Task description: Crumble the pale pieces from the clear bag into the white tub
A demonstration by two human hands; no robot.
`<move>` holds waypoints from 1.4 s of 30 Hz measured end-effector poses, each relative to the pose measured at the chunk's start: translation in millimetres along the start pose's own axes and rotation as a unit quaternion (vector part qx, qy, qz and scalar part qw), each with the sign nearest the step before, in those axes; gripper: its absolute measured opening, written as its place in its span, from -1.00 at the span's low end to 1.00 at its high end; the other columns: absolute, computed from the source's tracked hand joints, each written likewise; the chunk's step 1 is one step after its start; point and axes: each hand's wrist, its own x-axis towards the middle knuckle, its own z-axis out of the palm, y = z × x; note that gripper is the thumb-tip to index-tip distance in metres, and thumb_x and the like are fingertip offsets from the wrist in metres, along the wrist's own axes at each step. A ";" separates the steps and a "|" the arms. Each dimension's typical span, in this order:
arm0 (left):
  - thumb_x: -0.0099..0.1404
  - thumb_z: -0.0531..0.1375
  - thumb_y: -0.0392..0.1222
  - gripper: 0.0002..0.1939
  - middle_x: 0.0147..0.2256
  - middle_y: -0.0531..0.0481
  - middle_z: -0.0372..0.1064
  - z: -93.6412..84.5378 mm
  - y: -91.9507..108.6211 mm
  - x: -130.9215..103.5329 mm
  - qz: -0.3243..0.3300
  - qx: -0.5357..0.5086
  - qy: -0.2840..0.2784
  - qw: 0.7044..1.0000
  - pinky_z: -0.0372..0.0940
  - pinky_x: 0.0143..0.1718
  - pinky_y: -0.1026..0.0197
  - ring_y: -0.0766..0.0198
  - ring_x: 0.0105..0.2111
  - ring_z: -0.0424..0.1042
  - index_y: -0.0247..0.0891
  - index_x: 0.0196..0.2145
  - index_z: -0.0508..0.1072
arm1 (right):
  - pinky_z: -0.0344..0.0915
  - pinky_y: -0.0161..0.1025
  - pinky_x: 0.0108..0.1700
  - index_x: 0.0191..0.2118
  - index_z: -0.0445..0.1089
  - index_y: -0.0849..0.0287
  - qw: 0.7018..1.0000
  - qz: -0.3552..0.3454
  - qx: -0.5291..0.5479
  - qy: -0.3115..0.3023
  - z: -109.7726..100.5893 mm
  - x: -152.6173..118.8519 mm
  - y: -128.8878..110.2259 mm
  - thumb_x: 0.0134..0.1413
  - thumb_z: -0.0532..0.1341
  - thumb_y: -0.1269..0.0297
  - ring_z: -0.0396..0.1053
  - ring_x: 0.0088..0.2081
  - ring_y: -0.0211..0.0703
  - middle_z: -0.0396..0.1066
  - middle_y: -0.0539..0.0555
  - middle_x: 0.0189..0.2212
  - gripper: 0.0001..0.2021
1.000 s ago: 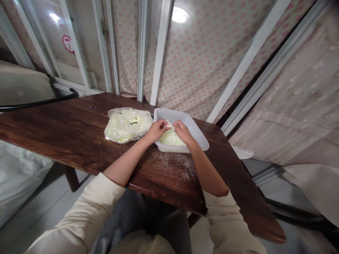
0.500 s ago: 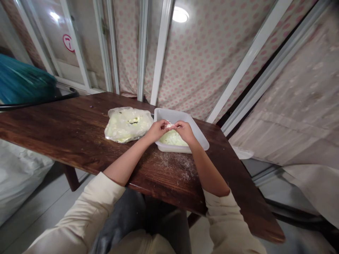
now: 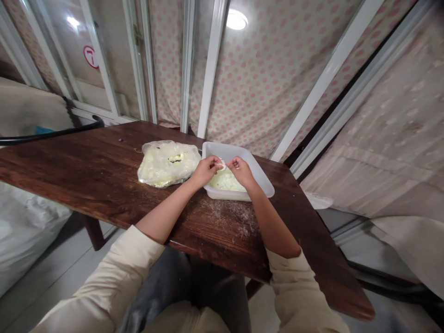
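Note:
Over a white plastic tub (image 3: 262, 178), my left hand (image 3: 205, 171) pinches a small whitish piece (image 3: 222, 164) between thumb and fingers; its exact kind is too small to make out. My right hand (image 3: 242, 171) faces it a short gap away, fingertips pressed together, and what they hold, if anything, is too small to name. Pale greenish-white pieces (image 3: 227, 181) cover the bottom of the tub. Left of the tub lies a clear plastic bag (image 3: 168, 164) filled with pale yellow-green contents, torn open on its upper side.
The dark wooden table (image 3: 104, 171) has white crumbs (image 3: 232, 215) scattered near its front edge. A large white sack (image 3: 27, 231) stands on the floor at left. A black-railed chair (image 3: 52, 135) is beyond the table's left end. Glass panels with a dotted curtain (image 3: 256, 83) stand behind.
My hands have drawn slightly apart, the whitish piece staying in my left fingers. The teal bundle at far left has nearly gone from view, showing a pale draped cloth there.

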 end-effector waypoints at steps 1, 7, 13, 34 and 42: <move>0.15 0.16 -0.19 -0.88 -0.50 0.07 0.28 -0.1 0.4 -0.1 0.002 -0.006 -0.004 1.000 0.20 -0.44 0.29 0.40 -0.52 0.26 -0.29 -0.37 0.33 | 0.21 -0.27 -0.29 -0.41 0.31 0.17 1.000 -0.014 0.005 -0.017 0.5 -0.4 -0.6 -0.04 0.18 0.05 0.28 -0.35 -0.23 0.35 0.04 -0.40 -0.74; 0.15 0.18 -0.15 -0.84 -0.47 0.05 0.30 -0.6 5.6 -1.7 0.007 -0.001 -0.016 1.000 0.19 -0.44 0.30 0.43 -0.52 0.25 -0.31 -0.37 0.35 | 0.22 -0.25 -0.28 -0.39 0.46 0.17 0.995 -0.064 0.001 -0.073 -0.7 0.4 -2.7 -0.04 0.19 0.09 0.34 -0.26 -0.16 0.43 0.10 -0.37 -0.75; 0.12 0.21 -0.08 -0.77 -0.46 0.04 0.32 -0.2 10.2 -3.3 0.006 0.035 -0.012 0.999 0.16 -0.45 0.30 0.41 -0.50 0.25 -0.31 -0.38 0.36 | 0.21 -0.25 -0.31 -0.48 0.44 0.20 0.998 -0.054 0.001 -0.038 -2.6 2.1 -2.2 -0.11 0.22 0.20 0.33 -0.39 -0.20 0.43 0.06 -0.47 -0.83; 0.15 0.17 -0.21 -0.85 -0.54 0.10 0.28 -0.7 2.2 -1.0 -0.003 0.023 0.003 1.000 0.20 -0.42 0.28 0.39 -0.52 0.30 -0.28 -0.31 0.31 | 0.28 -0.23 -0.19 -0.20 0.36 0.17 0.999 0.002 0.045 0.005 -5.4 2.2 0.8 -0.20 0.30 0.04 0.31 -0.13 -0.12 0.37 0.17 -0.13 -0.57; 0.13 0.20 -0.14 -0.81 -0.44 0.05 0.32 -0.8 5.6 -2.4 0.002 0.013 -0.008 1.000 0.21 -0.43 0.29 0.41 -0.50 0.30 -0.30 -0.34 0.33 | 0.25 -0.20 -0.23 -0.48 0.45 0.19 0.997 -0.015 0.036 -0.064 -2.9 1.4 -4.5 -0.15 0.26 0.07 0.36 -0.34 -0.15 0.46 0.08 -0.46 -0.74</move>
